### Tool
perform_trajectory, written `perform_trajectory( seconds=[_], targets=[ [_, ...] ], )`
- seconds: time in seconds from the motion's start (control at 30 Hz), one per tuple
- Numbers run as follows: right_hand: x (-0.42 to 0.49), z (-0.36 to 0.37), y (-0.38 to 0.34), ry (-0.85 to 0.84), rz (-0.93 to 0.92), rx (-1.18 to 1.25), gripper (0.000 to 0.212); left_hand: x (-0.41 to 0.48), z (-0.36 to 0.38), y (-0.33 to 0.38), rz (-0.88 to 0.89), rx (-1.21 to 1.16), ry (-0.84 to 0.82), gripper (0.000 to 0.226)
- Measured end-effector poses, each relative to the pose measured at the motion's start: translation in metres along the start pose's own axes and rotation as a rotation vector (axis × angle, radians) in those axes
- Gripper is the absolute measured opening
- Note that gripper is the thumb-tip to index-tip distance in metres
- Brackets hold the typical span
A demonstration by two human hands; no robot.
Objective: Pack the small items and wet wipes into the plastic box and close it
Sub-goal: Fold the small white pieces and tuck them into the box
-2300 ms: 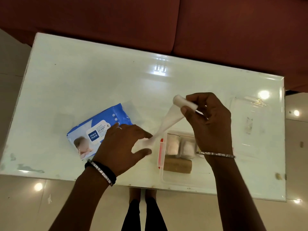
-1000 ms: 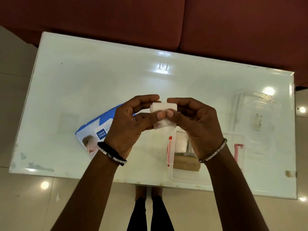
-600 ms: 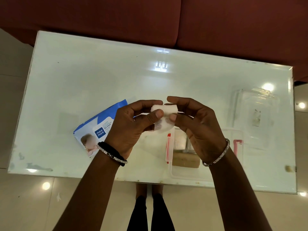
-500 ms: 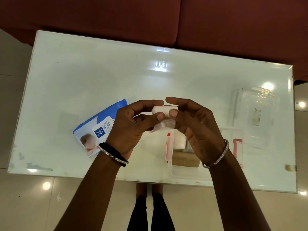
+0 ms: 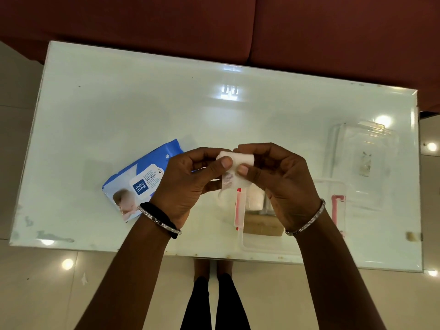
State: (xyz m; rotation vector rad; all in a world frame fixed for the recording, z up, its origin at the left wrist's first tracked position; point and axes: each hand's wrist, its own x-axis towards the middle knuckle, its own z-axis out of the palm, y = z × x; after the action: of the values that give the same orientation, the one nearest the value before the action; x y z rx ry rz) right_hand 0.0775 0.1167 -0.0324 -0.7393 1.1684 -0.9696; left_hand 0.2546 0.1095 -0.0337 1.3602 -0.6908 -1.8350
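White gauze roll point(image 5: 235, 160) at frame centre: your left hand point(image 5: 190, 184) and right hand point(image 5: 278, 179) both pinch it above the glass table point(image 5: 142, 103). Wet wipes pack point(image 5: 140, 184) lies flat at left, partly under your left hand. Plastic box point(image 5: 269, 244) sits open below your right hand, a brown roll point(image 5: 262, 226) inside. Clear lid point(image 5: 362, 160) lies at right.

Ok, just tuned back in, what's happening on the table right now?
Both hands are up over the glass table, pinching a small white roll between them: left hand on one side, right hand on the other. Below them the clear plastic box sits open with a few small items inside. The blue wet wipes pack lies on the table beside the box, not packed yet, and the clear lid rests off to the right.
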Motion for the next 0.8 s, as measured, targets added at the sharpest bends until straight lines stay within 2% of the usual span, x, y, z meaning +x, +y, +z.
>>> perform_trajectory(
  seconds=[0.1, 0.2, 0.47, 0.7, 0.8],
  targets=[
    [-0.001, 0.001, 0.000, 0.045, 0.074, 0.026, 0.040, -0.001, -0.001, -0.002, 0.029, 0.028, -0.016, 0.031],
    [-0.002, 0.000, 0.004, 0.071, 0.085, -0.031, 0.032, -0.003, -0.001, -0.005, 0.033, 0.046, -0.038, 0.035],
    [-0.003, -0.009, 0.007, 0.002, 0.023, -0.093, 0.031, -0.003, 0.001, -0.008, -0.126, 0.003, -0.034, 0.047],
    [-0.003, -0.008, 0.007, 0.054, 0.106, -0.012, 0.043, -0.001, -0.001, -0.013, -0.054, 0.005, -0.043, 0.038],
    [-0.003, -0.010, 0.009, 0.064, 0.115, -0.093, 0.033, -0.004, -0.001, -0.015, -0.039, 0.028, -0.068, 0.040]
  ],
)
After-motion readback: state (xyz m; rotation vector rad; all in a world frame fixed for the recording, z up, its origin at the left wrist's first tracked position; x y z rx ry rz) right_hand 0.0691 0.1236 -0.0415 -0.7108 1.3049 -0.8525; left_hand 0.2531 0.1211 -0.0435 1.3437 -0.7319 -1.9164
